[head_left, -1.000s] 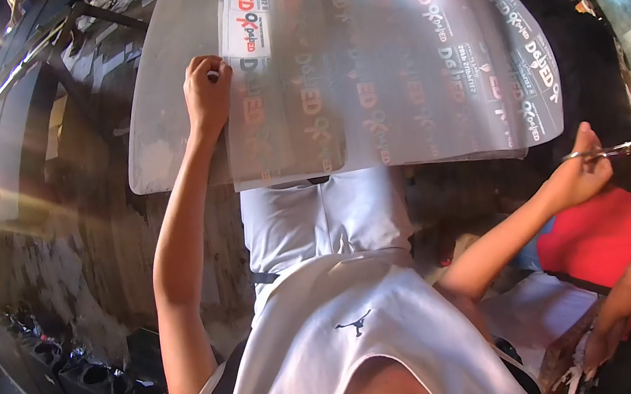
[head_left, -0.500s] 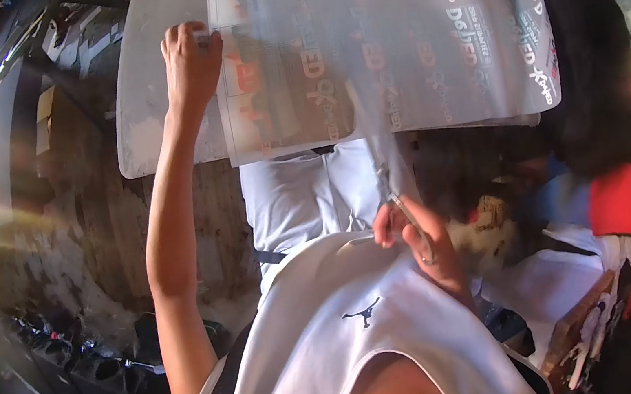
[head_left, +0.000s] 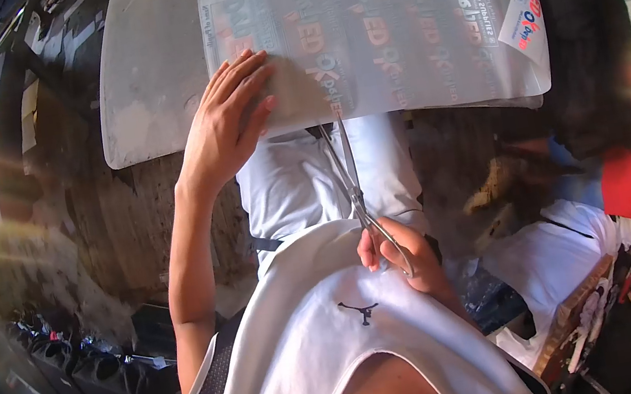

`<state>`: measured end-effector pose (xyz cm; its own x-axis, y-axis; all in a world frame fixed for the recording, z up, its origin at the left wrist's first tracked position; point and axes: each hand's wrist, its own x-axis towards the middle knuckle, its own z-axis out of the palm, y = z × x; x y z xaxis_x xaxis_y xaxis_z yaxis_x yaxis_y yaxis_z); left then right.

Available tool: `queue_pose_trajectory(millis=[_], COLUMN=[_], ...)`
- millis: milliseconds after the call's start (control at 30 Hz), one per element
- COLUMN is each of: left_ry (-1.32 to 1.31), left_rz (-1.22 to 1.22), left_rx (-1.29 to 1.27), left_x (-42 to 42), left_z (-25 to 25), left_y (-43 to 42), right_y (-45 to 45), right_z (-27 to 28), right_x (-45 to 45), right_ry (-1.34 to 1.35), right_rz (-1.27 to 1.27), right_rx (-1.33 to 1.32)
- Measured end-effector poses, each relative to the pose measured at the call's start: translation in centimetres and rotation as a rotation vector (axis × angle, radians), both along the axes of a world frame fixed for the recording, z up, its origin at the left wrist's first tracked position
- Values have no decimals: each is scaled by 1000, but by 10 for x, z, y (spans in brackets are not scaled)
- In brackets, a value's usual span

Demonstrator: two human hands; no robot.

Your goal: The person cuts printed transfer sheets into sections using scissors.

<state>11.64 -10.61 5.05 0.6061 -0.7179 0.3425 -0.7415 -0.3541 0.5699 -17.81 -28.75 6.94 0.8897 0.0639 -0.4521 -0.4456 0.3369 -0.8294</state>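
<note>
A: Since the first frame, your right hand point(head_left: 411, 252) is swinging in from far right and your left hand point(head_left: 230, 124) is flattening out. Grip?

B: Right fingers are clamping the scissors point(head_left: 355, 191), blades parting; left is pressing open-palmed, clamping nothing.

A: Progress?

B: The printed sheet point(head_left: 361, 66) is lying on the board point(head_left: 148, 75), showing no finished cut. Can't tell if one's starting; blade tips are meeting its near edge.

A: Room?

B: Bare board is showing left; your lap point(head_left: 290, 193) is sitting close below.
</note>
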Motion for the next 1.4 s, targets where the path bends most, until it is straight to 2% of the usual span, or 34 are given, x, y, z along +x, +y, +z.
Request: queue_pose_trajectory(millis=[167, 533, 933, 1400], left_ry=[-1, 36, 6, -100], left_rz=[-15, -41, -14, 51], left_rx=[-3, -8, -80, 75], left_x=[1, 1, 3, -1], left_z=[2, -6, -14, -17], left_y=[3, 3, 2, 0], right_y=[6, 30, 38, 40], right_z=[3, 7, -9, -9], right_x=[11, 37, 55, 71], right_ry=[17, -30, -50, -24], right_rz=[-5, -23, -98, -101], right_rx=[66, -114, -49, -97])
